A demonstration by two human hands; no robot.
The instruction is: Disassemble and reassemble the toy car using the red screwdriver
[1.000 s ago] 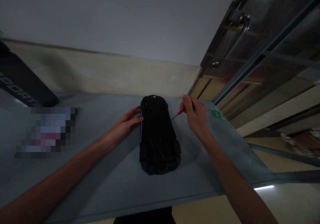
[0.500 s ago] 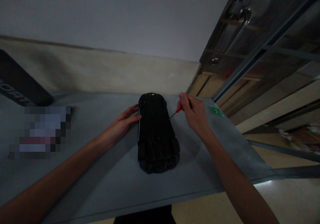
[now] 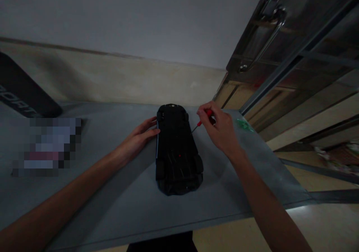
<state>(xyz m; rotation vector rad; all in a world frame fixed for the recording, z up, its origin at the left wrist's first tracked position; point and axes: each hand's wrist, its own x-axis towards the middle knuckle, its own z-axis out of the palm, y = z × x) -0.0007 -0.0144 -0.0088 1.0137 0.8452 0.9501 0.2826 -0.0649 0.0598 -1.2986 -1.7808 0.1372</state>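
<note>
A black toy car (image 3: pixel 176 143) lies upside down on the grey table, its underside and wheels facing up and a strip of blue body showing along the left edge. My left hand (image 3: pixel 140 134) holds its left side, thumb at the edge and fingers partly hidden behind it. My right hand (image 3: pixel 217 126) is closed around the red handle of a screwdriver (image 3: pixel 199 124). The thin shaft slants down and left, with the tip at the car's right edge. Whether the tip touches a screw is too dark to tell. A small red spot shows on the underside.
A dark case with lettering (image 3: pixel 28 91) leans at the far left, and a blurred-out flat item (image 3: pixel 53 143) lies before it. Green plastic bits (image 3: pixel 244 124) sit right of my right hand. A wall stands behind the table (image 3: pixel 117 207); a metal frame (image 3: pixel 280 76) runs along the right.
My right hand's fingers have shifted on the screwdriver handle, showing more red. The toy car and my left hand keep the same place; the view has moved slightly.
</note>
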